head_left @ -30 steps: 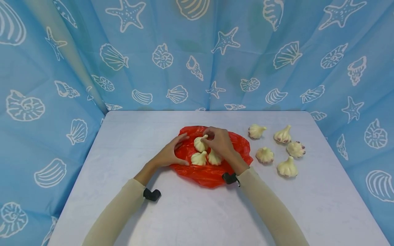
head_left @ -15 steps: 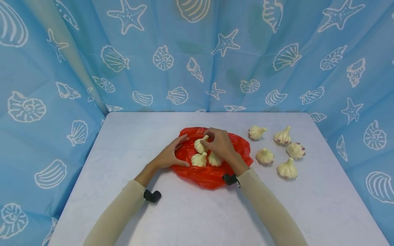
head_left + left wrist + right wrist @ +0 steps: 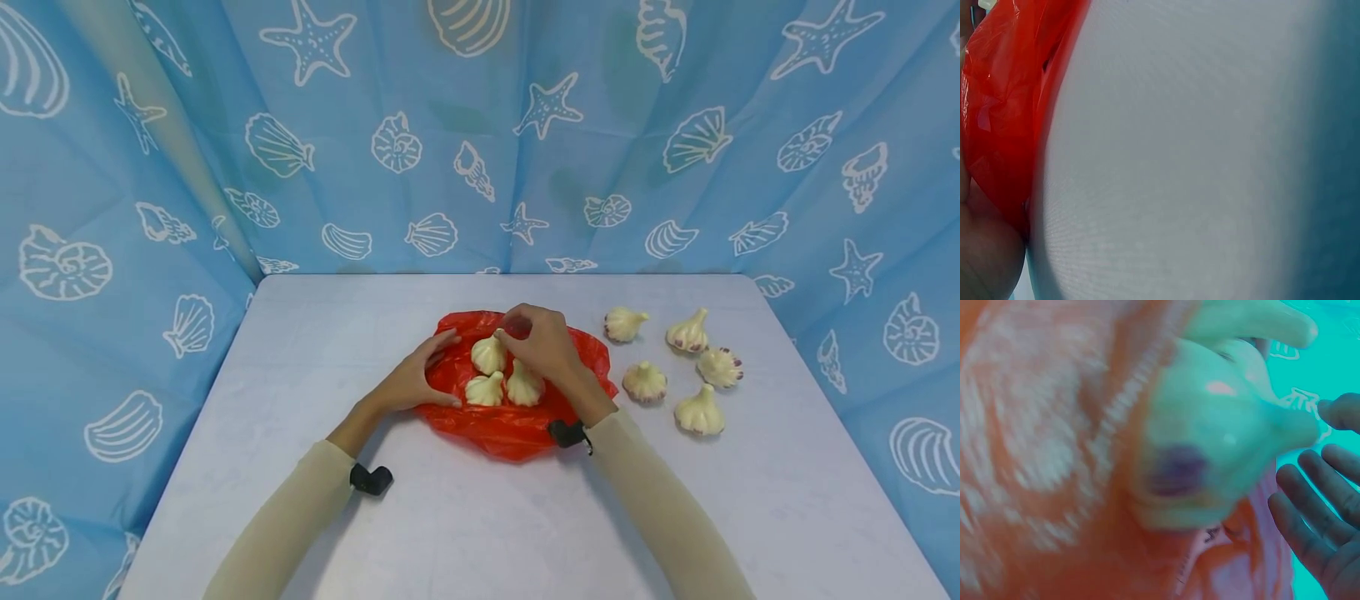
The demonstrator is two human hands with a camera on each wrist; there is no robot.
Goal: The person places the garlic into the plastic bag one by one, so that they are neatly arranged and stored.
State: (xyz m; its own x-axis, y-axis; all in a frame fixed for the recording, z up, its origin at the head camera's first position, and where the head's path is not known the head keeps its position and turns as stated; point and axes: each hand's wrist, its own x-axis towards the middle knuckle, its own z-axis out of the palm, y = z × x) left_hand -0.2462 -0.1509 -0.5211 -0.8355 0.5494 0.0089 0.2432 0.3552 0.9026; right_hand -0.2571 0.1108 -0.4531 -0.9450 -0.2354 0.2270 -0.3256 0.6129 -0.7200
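A red plastic bag lies on the white table with its mouth spread. Inside sit three garlic bulbs: an upper bulb, a lower left bulb and a lower right bulb. My left hand rests at the bag's left side, thumb and fingers spread apart along its rim; red film lies against it in the left wrist view. Over the bag's right part, my right hand has its fingertips beside the upper bulb's stem. Its thumb and fingers stand apart, holding nothing, in the right wrist view.
Right of the bag lie several loose garlic bulbs, among them one near the back and one toward the front. A blue curtain with white shell prints hangs behind the table and at its sides.
My right hand has let go of the upper garlic bulb and shifted slightly right and up, showing more of the lower right bulb. My left hand stays at the bag's rim.
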